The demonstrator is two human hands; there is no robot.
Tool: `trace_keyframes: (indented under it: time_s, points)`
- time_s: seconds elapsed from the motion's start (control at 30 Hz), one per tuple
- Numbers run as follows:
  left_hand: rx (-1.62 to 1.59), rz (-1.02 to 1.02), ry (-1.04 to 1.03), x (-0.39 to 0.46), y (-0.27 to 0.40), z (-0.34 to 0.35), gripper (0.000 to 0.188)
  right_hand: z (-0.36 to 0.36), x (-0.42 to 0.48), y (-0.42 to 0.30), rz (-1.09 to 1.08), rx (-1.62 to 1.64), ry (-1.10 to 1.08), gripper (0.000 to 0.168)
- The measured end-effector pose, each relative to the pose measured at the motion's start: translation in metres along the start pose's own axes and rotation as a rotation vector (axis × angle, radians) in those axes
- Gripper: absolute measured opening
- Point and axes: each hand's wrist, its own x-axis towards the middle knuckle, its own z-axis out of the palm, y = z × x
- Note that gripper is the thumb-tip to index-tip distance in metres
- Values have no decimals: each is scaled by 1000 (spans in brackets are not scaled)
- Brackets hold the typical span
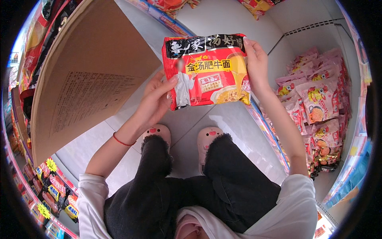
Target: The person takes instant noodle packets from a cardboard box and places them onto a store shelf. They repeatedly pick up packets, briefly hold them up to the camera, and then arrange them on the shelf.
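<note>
A red, black and yellow packet of instant noodles (206,80) is held up above the floor, its printed front facing me. The front bears large writing, a figure in white and a picture of a noodle bowl. My left hand (158,92) grips its left edge, thumb on the front and the other fingers mostly hidden behind. At the upper right corner, my right hand (256,59) pinches the packet, its fingertips partly out of sight. A red cord bracelet (124,140) circles my left wrist.
Close on the left stands a large cardboard box (98,65) with printed writing. To the right, a white shelf (265,24) bears a pile of pink noodle packets (317,98). Dark snack packets (53,191) fill a shelf at the lower left. My slippers (210,139) rest on grey floor tiles (185,128).
</note>
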Motion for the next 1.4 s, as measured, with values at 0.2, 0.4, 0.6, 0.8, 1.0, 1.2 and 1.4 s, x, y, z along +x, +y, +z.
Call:
trace_keyframes:
  time_s: [0.2, 0.4, 0.6, 0.8, 1.0, 1.2, 1.4]
  points:
    - [-64, 84, -20, -7, 16, 20, 45, -7, -3, -3, 510, 324, -179, 30]
    - [47, 94, -113, -2, 25, 11, 52, -4, -13, -2, 273, 90, -80, 22]
    - [383, 146, -89, 0, 35, 3, 38, -16, -2, 9, -165, -127, -161, 15]
    - [644, 249, -83, 8, 32, 0, 37, -21, 4, 5, -278, -293, -125, 16]
    - [666, 233, -47, 9, 34, 0, 34, -17, 8, 1, -17, -25, -153, 26]
    - [613, 292, -49, 15, 34, -3, 34, -29, 14, -12, 249, -152, -503, 37]
    - [683, 213, -43, 21, 35, -8, 30, -42, 29, 0, 227, -173, -641, 35]
